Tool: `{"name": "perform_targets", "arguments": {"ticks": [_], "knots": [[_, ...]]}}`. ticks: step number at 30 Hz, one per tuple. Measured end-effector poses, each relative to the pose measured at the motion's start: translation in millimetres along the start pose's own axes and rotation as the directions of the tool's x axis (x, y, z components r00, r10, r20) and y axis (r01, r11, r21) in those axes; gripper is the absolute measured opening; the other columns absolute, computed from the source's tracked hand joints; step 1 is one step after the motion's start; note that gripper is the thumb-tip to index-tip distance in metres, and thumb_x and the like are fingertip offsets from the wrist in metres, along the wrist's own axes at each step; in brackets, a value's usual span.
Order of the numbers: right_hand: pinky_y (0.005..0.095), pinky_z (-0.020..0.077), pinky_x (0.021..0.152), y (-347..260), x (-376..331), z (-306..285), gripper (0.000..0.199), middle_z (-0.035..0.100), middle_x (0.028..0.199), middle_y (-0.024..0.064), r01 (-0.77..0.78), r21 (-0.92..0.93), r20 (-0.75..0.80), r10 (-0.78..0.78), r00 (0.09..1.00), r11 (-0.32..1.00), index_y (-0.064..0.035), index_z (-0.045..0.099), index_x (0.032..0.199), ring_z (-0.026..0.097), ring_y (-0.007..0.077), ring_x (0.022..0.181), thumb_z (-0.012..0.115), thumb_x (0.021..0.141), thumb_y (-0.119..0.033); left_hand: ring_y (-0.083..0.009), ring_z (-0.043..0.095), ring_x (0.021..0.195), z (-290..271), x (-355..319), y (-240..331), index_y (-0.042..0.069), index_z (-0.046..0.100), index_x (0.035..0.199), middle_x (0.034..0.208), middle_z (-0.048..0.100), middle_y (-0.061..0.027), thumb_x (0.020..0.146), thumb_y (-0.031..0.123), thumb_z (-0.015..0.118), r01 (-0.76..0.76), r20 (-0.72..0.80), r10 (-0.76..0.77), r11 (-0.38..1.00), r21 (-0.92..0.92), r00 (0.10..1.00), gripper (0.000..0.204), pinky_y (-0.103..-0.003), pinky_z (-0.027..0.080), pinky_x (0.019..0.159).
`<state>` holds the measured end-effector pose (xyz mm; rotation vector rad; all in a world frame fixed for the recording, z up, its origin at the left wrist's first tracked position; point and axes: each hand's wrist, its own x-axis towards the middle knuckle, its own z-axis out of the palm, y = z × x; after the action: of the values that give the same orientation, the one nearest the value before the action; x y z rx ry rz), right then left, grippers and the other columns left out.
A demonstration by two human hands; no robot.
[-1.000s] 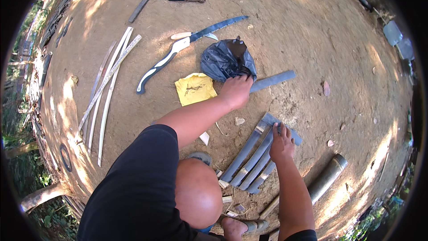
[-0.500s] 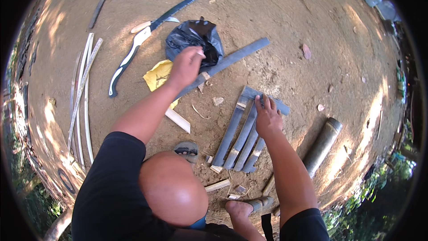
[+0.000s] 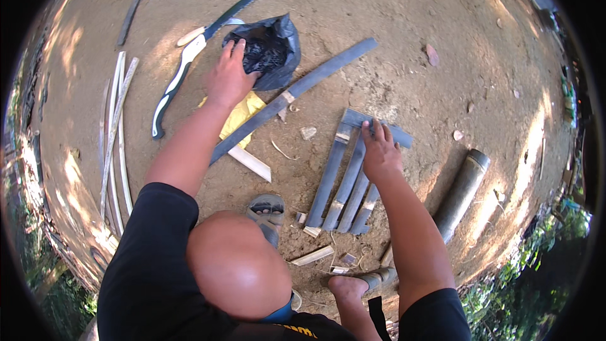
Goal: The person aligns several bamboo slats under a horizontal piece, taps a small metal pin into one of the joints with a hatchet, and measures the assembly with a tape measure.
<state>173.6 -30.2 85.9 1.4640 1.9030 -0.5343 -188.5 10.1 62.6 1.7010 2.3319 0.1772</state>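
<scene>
Left hand (image 3: 228, 76), fingers loosely spread, reaches into crumpled black plastic bag (image 3: 268, 50) on dirt ground (image 3: 404, 38), beside yellow paper sheet (image 3: 240, 113). Right hand (image 3: 380, 150) presses flat, fingers together, on row of grey split bamboo slats (image 3: 344, 183).

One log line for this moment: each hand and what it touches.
left hand: reaching into black bag | right hand: pressing on bamboo slats | long slat: on ground

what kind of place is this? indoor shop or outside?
Outside, likely a yard or clearing used for bamboo work: bare dirt ground with dappled sun, greenery at the edge, and split bamboo slats, a saw and a bamboo pole lying on the ground.
</scene>
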Motion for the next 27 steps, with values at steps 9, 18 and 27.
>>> {"name": "perform_targets", "arguments": {"ticks": [9,18,27], "knots": [[0.0518,0.0355,0.126,-5.0,1.8,1.9,0.081,0.016,0.177,0.0012,-0.013,-0.026,0.029,0.014,0.999,1.0,-0.025,0.021,0.169,0.018,0.0253,0.163,0.054,0.098,-0.004,-0.0331,0.053,0.141,20.8,-13.7,-19.9,0.01,0.05,0.149,0.157,0.048,-0.0098,0.077,0.033,0.091,0.052,-0.132,-0.07,0.989,-0.138,0.989,0.085,-0.045,0.049,0.113],[0.0483,0.0369,0.126,-8.6,1.9,-5.2,0.084,0.013,0.177,0.0006,-0.022,-0.098,0.072,0.029,0.997,0.995,-0.0241,0.017,0.17,0.017,0.0247,0.163,0.055,0.098,-0.004,-0.0264,0.063,0.112,21.4,0.1,-15.9,0.013,0.07,0.117,0.12,0.069,-0.0035,0.084,0.024,0.083,-0.287,-0.169,0.291,0.957,0.047,0.942,0.037,-0.044,0.044,0.1],[0.0387,0.041,0.122,-7.4,-0.4,-2.0,0.086,0.022,0.174,0.0086,0.011,-0.053,-0.011,-0.012,1.0,0.999,-0.0193,0.026,0.168,0.024,0.0293,0.16,0.06,0.092,0.001,-0.0264,0.063,0.105,27.0,-8.2,-48.8,0.015,0.076,0.098,0.095,0.074,-0.0028,0.088,0.019,0.075,-0.156,-0.114,0.159,0.987,0.037,0.981,0.011,-0.045,0.043,0.095]]}}
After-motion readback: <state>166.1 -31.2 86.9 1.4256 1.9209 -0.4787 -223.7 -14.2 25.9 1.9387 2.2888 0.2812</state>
